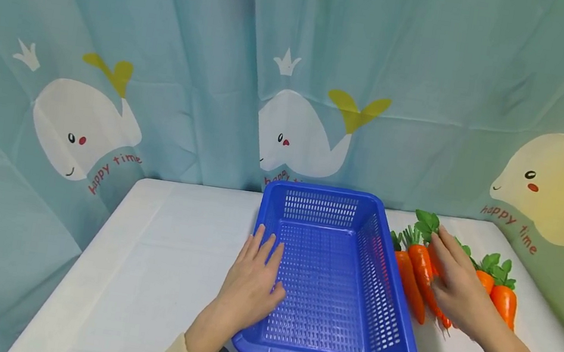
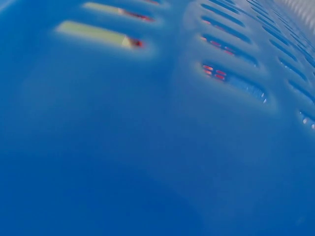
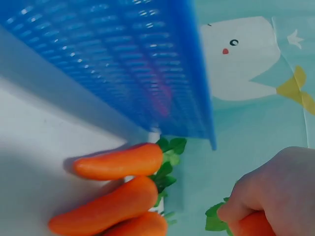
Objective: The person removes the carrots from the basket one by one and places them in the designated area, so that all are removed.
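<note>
A blue plastic basket (image 1: 319, 277) with slotted walls stands on the white table. My left hand (image 1: 252, 280) lies over its left rim with fingers extended, overlapping the inside of the basket in the head view. To the right of the basket, my right hand (image 1: 458, 285) grips an orange carrot (image 3: 257, 225), whose green leaves (image 3: 215, 218) stick out beside the fingers. Under and around that hand lie other carrots (image 1: 409, 284) with leafy tops, close along the basket's right wall. Blue plastic fills the left wrist view, so the left hand is hidden there.
More carrots (image 1: 504, 304) lie to the right, beyond my right hand. A light blue curtain (image 1: 210, 70) printed with whales hangs behind the white table (image 1: 152, 254). The basket's back reaches close to the table's far edge.
</note>
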The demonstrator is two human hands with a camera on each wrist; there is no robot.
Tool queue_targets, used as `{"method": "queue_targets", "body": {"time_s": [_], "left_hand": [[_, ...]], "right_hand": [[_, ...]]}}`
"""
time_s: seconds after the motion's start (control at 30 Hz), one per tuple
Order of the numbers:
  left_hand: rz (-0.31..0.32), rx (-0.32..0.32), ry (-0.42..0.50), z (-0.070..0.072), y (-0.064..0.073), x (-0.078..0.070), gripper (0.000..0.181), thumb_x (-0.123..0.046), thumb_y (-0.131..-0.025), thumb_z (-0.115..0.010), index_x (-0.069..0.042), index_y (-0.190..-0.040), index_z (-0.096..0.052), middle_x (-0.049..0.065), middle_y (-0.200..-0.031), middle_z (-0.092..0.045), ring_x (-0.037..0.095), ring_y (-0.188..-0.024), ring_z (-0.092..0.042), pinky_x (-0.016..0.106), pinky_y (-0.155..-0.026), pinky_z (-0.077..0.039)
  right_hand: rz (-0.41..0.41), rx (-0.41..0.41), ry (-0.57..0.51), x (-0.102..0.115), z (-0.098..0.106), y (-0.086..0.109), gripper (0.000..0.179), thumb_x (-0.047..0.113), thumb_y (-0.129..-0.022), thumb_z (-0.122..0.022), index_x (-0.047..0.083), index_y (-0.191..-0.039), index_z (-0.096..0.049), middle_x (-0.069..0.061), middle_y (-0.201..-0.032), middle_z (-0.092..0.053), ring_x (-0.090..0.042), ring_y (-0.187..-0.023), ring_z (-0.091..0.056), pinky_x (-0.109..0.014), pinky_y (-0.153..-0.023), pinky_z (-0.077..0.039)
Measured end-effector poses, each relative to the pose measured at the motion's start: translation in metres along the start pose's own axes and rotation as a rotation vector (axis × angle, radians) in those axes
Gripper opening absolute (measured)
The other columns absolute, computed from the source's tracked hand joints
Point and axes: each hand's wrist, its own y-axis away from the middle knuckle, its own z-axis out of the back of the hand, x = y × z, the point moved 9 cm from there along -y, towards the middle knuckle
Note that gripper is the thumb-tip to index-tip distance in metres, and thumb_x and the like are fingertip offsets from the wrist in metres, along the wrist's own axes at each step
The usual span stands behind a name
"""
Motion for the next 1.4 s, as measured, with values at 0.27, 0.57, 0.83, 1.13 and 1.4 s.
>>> {"method": "queue_targets", "body": {"time_s": [0.27,0.57,0.83,1.13,1.4], "left_hand": [[-0.003,-0.008,-0.006,0.000,0.001,0.001,0.061,-0.025,-0.085,-0.063,0.004,-0.138,-0.053,0.025,-0.148,-0.047,0.043,-0.150,-0.022,0.054,-0.123,-0.021],[0.011,0.003,0.000,-0.001,0.001,0.004,0.063,-0.026,-0.085,-0.063,0.004,-0.139,-0.052,0.025,-0.149,-0.046,0.043,-0.150,-0.021,0.054,-0.123,-0.020],[0.010,0.002,0.005,-0.001,0.001,0.002,0.062,-0.025,-0.085,-0.062,0.004,-0.139,-0.052,0.024,-0.150,-0.046,0.042,-0.151,-0.020,0.053,-0.123,-0.019],[0.000,-0.001,0.002,-0.001,0.000,-0.001,0.060,-0.024,-0.085,-0.063,0.003,-0.138,-0.053,0.024,-0.149,-0.046,0.042,-0.151,-0.020,0.053,-0.123,-0.019],[0.002,0.005,-0.004,-0.002,-0.001,-0.001,0.060,-0.024,-0.086,-0.063,0.003,-0.139,-0.053,0.023,-0.150,-0.046,0.042,-0.151,-0.020,0.053,-0.124,-0.018]], "right_hand": [[-0.021,-0.008,0.061,-0.014,-0.002,0.012,0.075,-0.018,-0.078,-0.050,-0.012,-0.149,-0.028,-0.030,-0.160,-0.019,-0.054,-0.144,-0.021,-0.069,-0.107,-0.023],[-0.046,-0.031,0.060,-0.033,0.003,0.021,0.075,-0.019,-0.076,-0.050,-0.016,-0.148,-0.027,-0.035,-0.157,-0.020,-0.060,-0.139,-0.021,-0.070,-0.112,-0.015],[-0.128,-0.020,0.076,-0.067,0.010,0.042,0.076,-0.015,-0.079,-0.052,-0.017,-0.149,-0.021,-0.035,-0.159,-0.013,-0.063,-0.139,-0.015,-0.073,-0.110,-0.009],[-0.179,-0.039,0.128,-0.109,0.018,0.067,0.073,-0.011,-0.082,-0.051,-0.021,-0.146,-0.018,-0.040,-0.156,-0.009,-0.062,-0.140,-0.012,-0.066,-0.116,-0.002],[-0.385,-0.032,0.159,-0.151,0.028,0.080,0.073,-0.005,-0.087,-0.047,-0.022,-0.146,-0.008,-0.042,-0.155,0.003,-0.067,-0.136,-0.008,-0.075,-0.109,-0.005]]}}
